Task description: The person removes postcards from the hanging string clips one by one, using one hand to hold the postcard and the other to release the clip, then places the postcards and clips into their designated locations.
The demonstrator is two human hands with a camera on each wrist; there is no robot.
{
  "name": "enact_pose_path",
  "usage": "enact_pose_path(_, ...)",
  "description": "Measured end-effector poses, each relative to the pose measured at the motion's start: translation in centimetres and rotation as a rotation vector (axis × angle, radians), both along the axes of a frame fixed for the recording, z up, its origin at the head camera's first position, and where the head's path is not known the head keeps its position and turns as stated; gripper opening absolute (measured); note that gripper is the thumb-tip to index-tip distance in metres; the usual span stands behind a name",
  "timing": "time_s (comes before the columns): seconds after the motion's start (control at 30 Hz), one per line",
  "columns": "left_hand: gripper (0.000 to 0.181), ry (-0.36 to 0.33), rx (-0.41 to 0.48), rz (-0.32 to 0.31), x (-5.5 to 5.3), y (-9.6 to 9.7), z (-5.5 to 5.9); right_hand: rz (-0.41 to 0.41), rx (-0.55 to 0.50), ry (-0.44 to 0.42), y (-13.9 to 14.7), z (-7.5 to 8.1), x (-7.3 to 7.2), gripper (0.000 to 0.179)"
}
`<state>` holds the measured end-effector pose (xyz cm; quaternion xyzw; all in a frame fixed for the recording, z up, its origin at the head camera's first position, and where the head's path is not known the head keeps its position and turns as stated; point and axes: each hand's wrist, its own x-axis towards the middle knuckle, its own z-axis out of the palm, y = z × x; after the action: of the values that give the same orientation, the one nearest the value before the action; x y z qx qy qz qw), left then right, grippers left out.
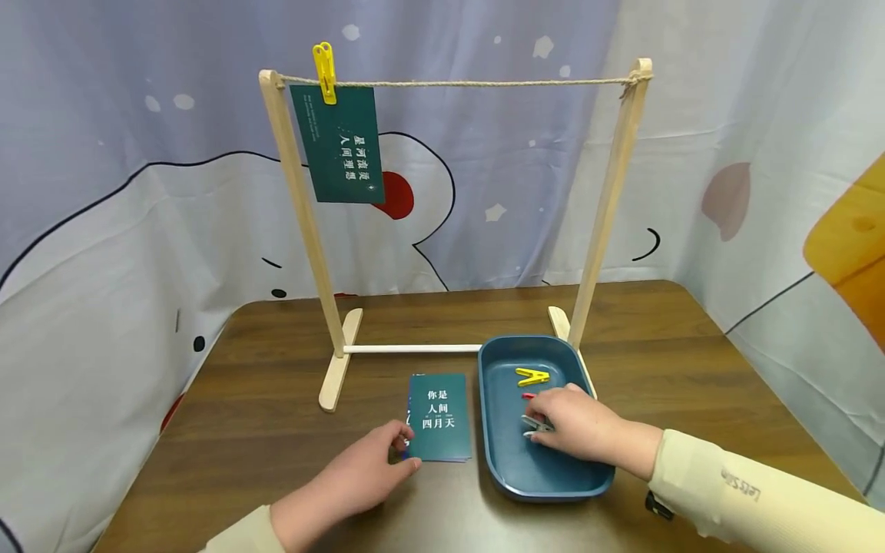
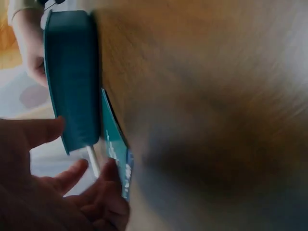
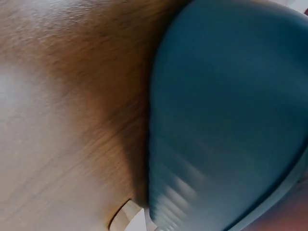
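My right hand [image 1: 577, 422] reaches into the blue tray [image 1: 487, 430] and pinches a grey clothespin [image 1: 535, 424] between thumb and fingers. A yellow clothespin [image 1: 532, 377] and a partly covered red one [image 1: 528, 395] lie farther back in the tray. At the left edge of a small stack of green cards [image 1: 445, 442] is my left hand [image 1: 369, 468], thumb and fingers loosely bent with nothing gripped. In the left wrist view, its fingers [image 2: 108, 192] are close to the cards' edge. The right wrist view shows mostly the tray's outer wall [image 3: 216, 96].
A wooden frame [image 1: 304, 215] stands behind, with a string [image 1: 477, 83] across its top. From the string hangs a green card [image 1: 339, 150], held by a yellow clothespin [image 1: 323, 73]. A white rod [image 1: 415, 349] joins the frame's feet on the brown table [image 1: 263, 430].
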<state>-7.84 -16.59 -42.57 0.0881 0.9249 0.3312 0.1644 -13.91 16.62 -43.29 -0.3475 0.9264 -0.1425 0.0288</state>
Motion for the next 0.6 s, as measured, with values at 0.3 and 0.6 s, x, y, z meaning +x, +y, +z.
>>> enact_pose_path(0.3,0.063,0.225,-0.440,-0.131,-1.3,1.6,-1.0,0.014,0.086,0.007,0.3,-0.6,0.2,0.024)
enact_pose_path(0.6,0.059,0.306,-0.546,-0.148,-2.0,2.4,-1.8,0.007,0.151,0.053,0.4,-0.9,0.2,0.025)
